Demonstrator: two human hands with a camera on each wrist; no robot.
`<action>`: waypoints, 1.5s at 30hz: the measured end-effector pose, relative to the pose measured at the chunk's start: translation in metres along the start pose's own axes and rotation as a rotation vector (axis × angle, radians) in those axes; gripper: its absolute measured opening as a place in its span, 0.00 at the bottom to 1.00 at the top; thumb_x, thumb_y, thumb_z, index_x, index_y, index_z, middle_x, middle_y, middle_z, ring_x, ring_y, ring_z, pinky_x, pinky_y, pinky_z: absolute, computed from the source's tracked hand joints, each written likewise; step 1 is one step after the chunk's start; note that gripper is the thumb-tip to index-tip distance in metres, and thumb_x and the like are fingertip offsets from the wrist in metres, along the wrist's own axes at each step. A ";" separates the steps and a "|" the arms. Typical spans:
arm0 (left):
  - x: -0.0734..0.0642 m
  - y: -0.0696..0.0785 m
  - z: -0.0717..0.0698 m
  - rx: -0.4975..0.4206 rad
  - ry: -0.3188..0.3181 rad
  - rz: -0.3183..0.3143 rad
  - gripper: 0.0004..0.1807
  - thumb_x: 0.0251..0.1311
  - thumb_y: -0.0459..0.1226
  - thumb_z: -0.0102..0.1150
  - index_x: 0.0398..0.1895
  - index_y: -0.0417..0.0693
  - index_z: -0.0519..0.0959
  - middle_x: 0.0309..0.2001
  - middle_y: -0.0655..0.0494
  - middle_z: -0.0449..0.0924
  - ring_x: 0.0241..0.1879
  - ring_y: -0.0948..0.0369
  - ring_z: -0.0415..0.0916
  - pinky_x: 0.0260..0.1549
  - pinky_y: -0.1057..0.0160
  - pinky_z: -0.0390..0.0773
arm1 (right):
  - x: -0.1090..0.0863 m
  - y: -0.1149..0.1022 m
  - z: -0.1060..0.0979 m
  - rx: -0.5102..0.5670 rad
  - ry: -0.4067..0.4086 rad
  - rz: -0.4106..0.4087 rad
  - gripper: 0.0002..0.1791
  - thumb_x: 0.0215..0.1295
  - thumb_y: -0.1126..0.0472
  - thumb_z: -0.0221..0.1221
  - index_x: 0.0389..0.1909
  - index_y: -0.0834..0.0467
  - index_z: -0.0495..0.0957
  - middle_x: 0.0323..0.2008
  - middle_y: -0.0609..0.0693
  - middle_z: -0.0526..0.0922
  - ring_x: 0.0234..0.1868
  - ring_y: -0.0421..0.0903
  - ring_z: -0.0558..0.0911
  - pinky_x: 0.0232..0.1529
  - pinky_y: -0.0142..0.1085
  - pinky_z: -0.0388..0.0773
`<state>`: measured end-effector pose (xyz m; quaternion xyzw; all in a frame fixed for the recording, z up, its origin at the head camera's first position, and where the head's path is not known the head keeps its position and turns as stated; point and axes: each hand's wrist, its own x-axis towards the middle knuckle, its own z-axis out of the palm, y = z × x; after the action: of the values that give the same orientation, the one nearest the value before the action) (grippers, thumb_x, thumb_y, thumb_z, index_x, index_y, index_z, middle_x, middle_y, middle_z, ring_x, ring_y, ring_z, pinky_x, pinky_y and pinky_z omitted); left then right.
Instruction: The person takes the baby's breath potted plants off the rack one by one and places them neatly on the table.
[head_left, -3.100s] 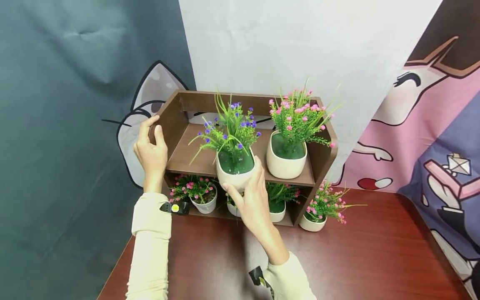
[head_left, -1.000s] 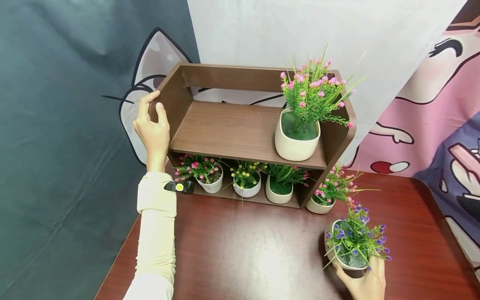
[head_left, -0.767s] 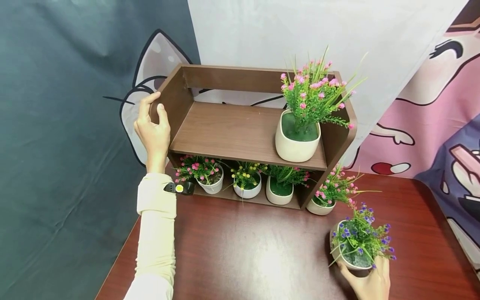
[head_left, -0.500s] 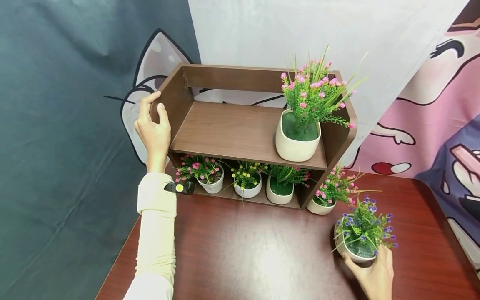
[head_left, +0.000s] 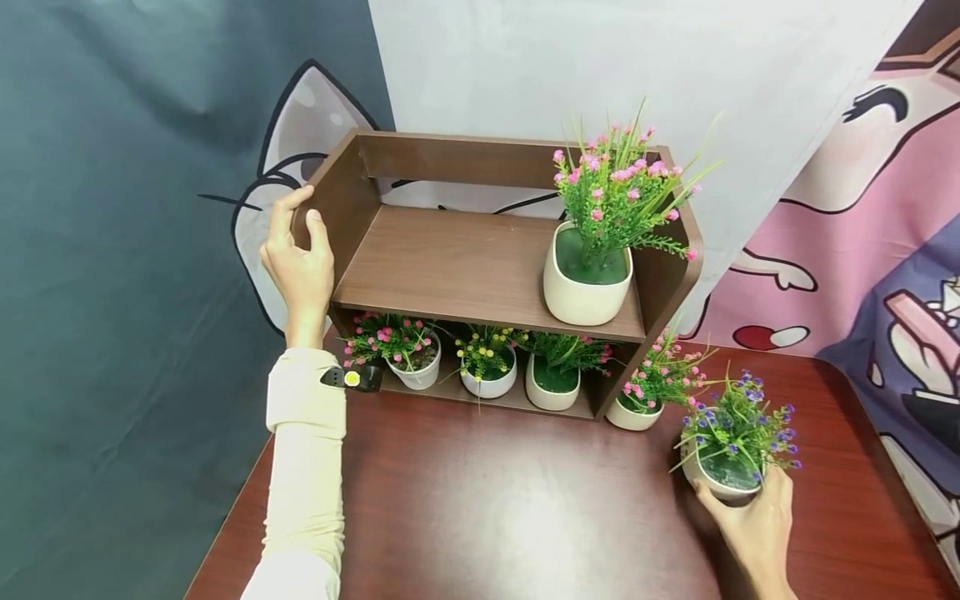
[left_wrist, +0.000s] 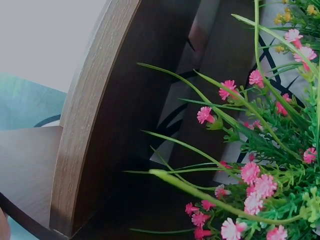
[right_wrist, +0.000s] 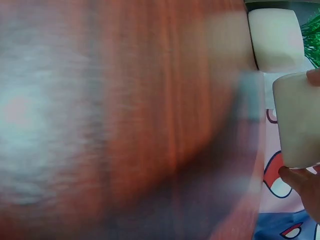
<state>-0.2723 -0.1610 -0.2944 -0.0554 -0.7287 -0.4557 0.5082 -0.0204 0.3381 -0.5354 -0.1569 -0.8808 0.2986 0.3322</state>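
Note:
In the head view, my right hand [head_left: 753, 521] grips a cream pot [head_left: 692, 468] of purple flowers [head_left: 738, 421] over the right part of the table. Fingers hold the pot's sides in the right wrist view, where the cream pot [right_wrist: 300, 125] shows above the tabletop. My left hand [head_left: 300, 271] holds the left side panel [head_left: 341, 204] of a brown two-tier shelf, thumb and index finger around its front edge. A larger cream pot [head_left: 587, 298] with pink flowers stands at the right end of the upper tier.
On the lower tier are a white pot of pink flowers [head_left: 420, 375], a white pot of yellow flowers [head_left: 489, 385] and a cream pot of greenery [head_left: 553, 396]. Another pink-flowered pot [head_left: 633, 415] stands on the red-brown table [head_left: 480, 500] against the shelf's right side. Printed curtains hang behind.
The right hand has carried the purple-flowered pot from in front of the upper tier to the right, then slightly farther back, close to the pink-flowered pot beside the shelf. The left hand stays put.

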 end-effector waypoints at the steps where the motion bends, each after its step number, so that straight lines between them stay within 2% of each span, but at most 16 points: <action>1: 0.000 0.004 -0.002 -0.002 0.004 -0.001 0.13 0.51 0.31 0.50 0.39 0.49 0.78 0.41 0.63 0.77 0.34 0.63 0.71 0.39 0.68 0.65 | 0.002 0.000 0.002 0.006 -0.006 -0.006 0.47 0.18 0.62 0.70 0.49 0.68 0.62 0.43 0.65 0.62 0.44 0.60 0.63 0.41 0.53 0.57; 4: -0.003 0.013 -0.005 0.001 0.000 -0.010 0.12 0.52 0.30 0.49 0.40 0.47 0.77 0.41 0.61 0.78 0.31 0.61 0.69 0.38 0.68 0.64 | 0.009 0.004 0.005 0.016 -0.027 -0.007 0.47 0.20 0.63 0.70 0.50 0.68 0.61 0.44 0.66 0.61 0.45 0.60 0.62 0.44 0.52 0.57; 7: -0.006 0.013 -0.005 0.002 -0.004 -0.011 0.12 0.52 0.30 0.49 0.40 0.47 0.77 0.42 0.61 0.77 0.28 0.60 0.67 0.37 0.67 0.65 | 0.013 0.009 0.006 0.016 -0.045 0.018 0.49 0.20 0.65 0.70 0.53 0.66 0.59 0.46 0.65 0.60 0.47 0.59 0.61 0.47 0.51 0.56; 11: -0.006 -0.002 0.000 0.004 -0.001 0.023 0.12 0.52 0.32 0.50 0.40 0.47 0.77 0.42 0.61 0.77 0.27 0.59 0.67 0.36 0.66 0.65 | 0.018 0.013 0.009 0.026 -0.069 0.062 0.50 0.21 0.67 0.70 0.54 0.66 0.58 0.47 0.65 0.60 0.48 0.59 0.60 0.49 0.51 0.55; 14: -0.001 -0.016 0.002 0.019 -0.001 0.045 0.12 0.53 0.35 0.51 0.41 0.51 0.77 0.42 0.66 0.77 0.22 0.59 0.64 0.33 0.66 0.65 | 0.025 0.012 0.015 0.037 -0.105 0.073 0.51 0.23 0.66 0.71 0.56 0.65 0.57 0.49 0.65 0.60 0.49 0.58 0.60 0.50 0.51 0.55; 18: 0.004 -0.021 -0.001 0.047 -0.049 0.053 0.13 0.54 0.39 0.49 0.44 0.59 0.76 0.43 0.74 0.74 0.20 0.59 0.63 0.31 0.64 0.65 | 0.033 0.010 0.017 0.041 -0.127 0.085 0.52 0.25 0.64 0.71 0.58 0.64 0.55 0.50 0.64 0.59 0.51 0.59 0.59 0.50 0.51 0.54; 23: 0.003 -0.022 -0.005 0.053 -0.118 0.037 0.14 0.56 0.40 0.48 0.46 0.62 0.74 0.45 0.75 0.73 0.25 0.57 0.68 0.33 0.60 0.65 | 0.034 0.009 0.016 0.026 -0.132 0.121 0.53 0.26 0.63 0.70 0.59 0.64 0.53 0.51 0.65 0.58 0.51 0.60 0.59 0.49 0.53 0.54; 27: 0.003 -0.021 -0.007 0.045 -0.127 0.029 0.14 0.56 0.40 0.47 0.46 0.63 0.74 0.46 0.74 0.72 0.28 0.57 0.70 0.34 0.58 0.65 | 0.035 0.007 0.020 0.038 -0.141 0.133 0.54 0.26 0.63 0.70 0.59 0.65 0.52 0.51 0.66 0.58 0.50 0.61 0.59 0.47 0.53 0.56; 33: 0.003 -0.019 -0.010 0.021 -0.136 0.059 0.15 0.56 0.39 0.48 0.46 0.60 0.74 0.46 0.72 0.73 0.42 0.64 0.71 0.40 0.60 0.65 | 0.036 0.005 0.031 0.062 -0.129 0.148 0.51 0.26 0.64 0.69 0.58 0.64 0.53 0.48 0.65 0.59 0.48 0.59 0.60 0.43 0.51 0.56; 39: 0.001 -0.017 -0.011 0.011 -0.140 0.045 0.14 0.56 0.39 0.48 0.46 0.60 0.75 0.46 0.72 0.73 0.37 0.63 0.71 0.39 0.59 0.65 | 0.042 0.004 0.040 0.066 -0.111 0.177 0.50 0.28 0.63 0.68 0.57 0.66 0.53 0.46 0.65 0.59 0.47 0.58 0.59 0.43 0.51 0.56; 42: 0.002 -0.016 -0.012 0.007 -0.133 0.017 0.14 0.56 0.39 0.48 0.46 0.62 0.75 0.46 0.74 0.72 0.41 0.64 0.71 0.41 0.60 0.65 | 0.048 0.003 0.044 0.055 -0.118 0.188 0.49 0.30 0.62 0.68 0.57 0.67 0.52 0.46 0.65 0.59 0.46 0.59 0.60 0.44 0.51 0.57; 45: 0.002 -0.015 -0.010 0.003 -0.135 0.011 0.14 0.57 0.39 0.48 0.46 0.62 0.74 0.46 0.74 0.72 0.38 0.64 0.70 0.42 0.61 0.65 | 0.050 0.003 0.047 0.053 -0.132 0.211 0.49 0.32 0.61 0.68 0.57 0.68 0.52 0.46 0.66 0.58 0.45 0.61 0.61 0.45 0.52 0.57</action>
<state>-0.2741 -0.1776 -0.3010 -0.0890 -0.7617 -0.4470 0.4605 -0.0885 0.3441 -0.5416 -0.2199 -0.8713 0.3646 0.2441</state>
